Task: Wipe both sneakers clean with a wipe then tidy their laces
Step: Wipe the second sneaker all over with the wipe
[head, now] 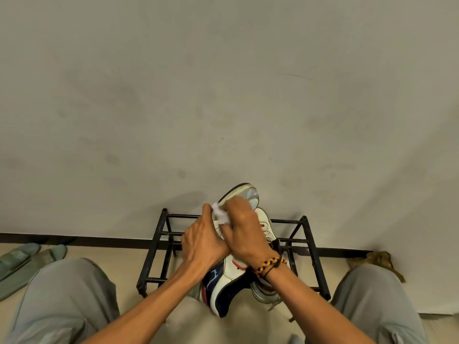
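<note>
A white sneaker (231, 274) with navy and red trim is held up in front of me, toe pointing away toward the wall. My left hand (201, 240) grips its side near the middle. My right hand (244, 229) holds a crumpled white wipe (220, 214) against the upper near the toe. A second white sneaker (264, 290) lies lower down on the black rack, partly hidden behind my right wrist, with a lace end hanging off it.
A low black metal shoe rack (310, 247) stands against the grey wall (223, 95). Green slippers (22, 259) lie on the floor at the left. A brown crumpled thing (377, 260) sits by the wall at the right. My knees frame both sides.
</note>
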